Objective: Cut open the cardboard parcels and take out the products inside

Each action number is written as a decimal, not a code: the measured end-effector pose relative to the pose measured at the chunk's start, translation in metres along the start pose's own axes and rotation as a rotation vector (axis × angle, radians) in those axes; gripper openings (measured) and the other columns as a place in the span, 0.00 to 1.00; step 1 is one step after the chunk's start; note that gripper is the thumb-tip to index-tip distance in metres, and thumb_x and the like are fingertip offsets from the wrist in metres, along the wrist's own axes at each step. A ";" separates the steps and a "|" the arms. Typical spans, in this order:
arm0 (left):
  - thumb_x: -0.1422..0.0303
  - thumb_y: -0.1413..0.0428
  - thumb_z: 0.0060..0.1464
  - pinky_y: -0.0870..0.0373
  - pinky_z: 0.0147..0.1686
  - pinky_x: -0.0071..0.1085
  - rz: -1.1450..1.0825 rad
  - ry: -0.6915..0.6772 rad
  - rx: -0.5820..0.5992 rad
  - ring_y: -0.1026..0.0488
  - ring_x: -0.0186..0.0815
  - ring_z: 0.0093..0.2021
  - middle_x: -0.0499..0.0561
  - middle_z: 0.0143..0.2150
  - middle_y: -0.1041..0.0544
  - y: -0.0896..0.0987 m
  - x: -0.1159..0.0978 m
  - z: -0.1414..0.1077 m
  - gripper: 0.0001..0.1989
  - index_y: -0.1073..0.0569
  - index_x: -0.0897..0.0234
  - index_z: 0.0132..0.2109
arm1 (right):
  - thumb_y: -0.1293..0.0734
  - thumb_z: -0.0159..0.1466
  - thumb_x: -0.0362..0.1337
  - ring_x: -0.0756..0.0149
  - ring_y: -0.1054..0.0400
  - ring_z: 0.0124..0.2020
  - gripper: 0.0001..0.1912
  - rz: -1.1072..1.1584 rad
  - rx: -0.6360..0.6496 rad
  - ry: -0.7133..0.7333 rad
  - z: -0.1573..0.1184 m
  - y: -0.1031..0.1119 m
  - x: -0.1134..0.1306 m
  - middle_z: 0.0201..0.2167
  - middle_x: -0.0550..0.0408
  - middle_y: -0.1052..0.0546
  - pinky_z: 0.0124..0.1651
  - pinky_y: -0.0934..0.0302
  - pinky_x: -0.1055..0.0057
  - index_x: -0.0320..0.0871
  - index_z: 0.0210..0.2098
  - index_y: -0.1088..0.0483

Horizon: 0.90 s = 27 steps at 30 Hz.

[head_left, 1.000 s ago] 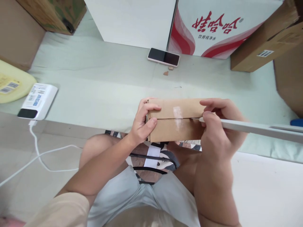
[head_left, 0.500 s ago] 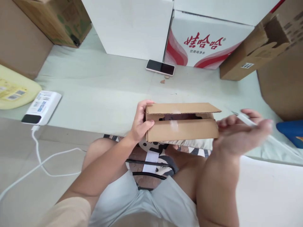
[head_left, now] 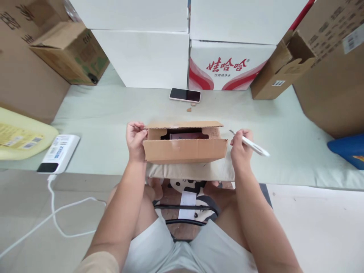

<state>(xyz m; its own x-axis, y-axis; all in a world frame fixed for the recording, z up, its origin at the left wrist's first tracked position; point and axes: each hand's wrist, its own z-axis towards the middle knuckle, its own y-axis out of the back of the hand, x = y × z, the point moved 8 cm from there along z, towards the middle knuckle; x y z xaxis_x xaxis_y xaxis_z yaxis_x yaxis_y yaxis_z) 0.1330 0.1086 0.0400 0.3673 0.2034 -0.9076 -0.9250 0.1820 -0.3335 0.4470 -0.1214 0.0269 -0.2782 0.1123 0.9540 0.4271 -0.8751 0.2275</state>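
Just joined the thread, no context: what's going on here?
A person sits at a cloth-covered surface with a small cardboard box in front of them. The left hand holds the box at its left end; the right hand grips a slim white tool, its thin tip just beyond the box's right end. The top flaps are parted, showing a dark reddish item inside; I can't tell what it is.
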 end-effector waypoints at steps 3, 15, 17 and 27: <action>0.59 0.28 0.39 0.35 0.31 0.28 0.063 -0.016 0.028 0.36 0.30 0.29 0.45 0.31 0.32 -0.003 -0.008 -0.006 0.20 0.32 0.61 0.26 | 0.35 0.61 0.40 0.61 0.33 0.37 0.12 -0.406 0.164 0.119 0.003 -0.006 -0.013 0.37 0.51 0.26 0.43 0.39 0.63 0.44 0.43 0.29; 0.45 0.53 0.64 0.35 0.67 0.53 0.435 -0.255 0.472 0.40 0.54 0.70 0.44 0.74 0.43 -0.025 -0.034 -0.035 0.28 0.16 0.55 0.33 | 0.45 0.72 0.49 0.56 0.31 0.54 0.24 0.198 0.240 0.443 -0.035 -0.013 0.061 0.47 0.49 0.26 0.64 0.39 0.49 0.51 0.43 0.19; 0.48 0.57 0.66 0.35 0.67 0.54 0.416 -0.308 0.527 0.39 0.54 0.69 0.42 0.75 0.44 -0.032 -0.040 -0.043 0.29 0.15 0.55 0.34 | 0.50 0.73 0.54 0.53 0.33 0.58 0.30 0.225 0.330 0.505 -0.046 -0.023 0.075 0.51 0.49 0.28 0.66 0.41 0.47 0.52 0.46 0.18; 0.45 0.56 0.63 0.29 0.62 0.50 0.364 -0.455 0.340 0.30 0.49 0.60 0.52 0.60 0.34 -0.026 -0.058 -0.045 0.29 0.27 0.59 0.25 | 0.52 0.73 0.57 0.49 0.32 0.61 0.32 0.113 0.377 0.796 -0.068 -0.019 0.093 0.55 0.52 0.22 0.72 0.51 0.42 0.52 0.52 0.21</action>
<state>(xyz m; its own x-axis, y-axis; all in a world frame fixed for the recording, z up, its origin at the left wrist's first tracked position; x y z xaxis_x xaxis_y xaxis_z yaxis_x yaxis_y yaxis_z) 0.1316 0.0486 0.0901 0.1113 0.6807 -0.7240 -0.9428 0.3028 0.1397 0.3550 -0.1265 0.0978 -0.6731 -0.4489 0.5877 0.7040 -0.6322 0.3235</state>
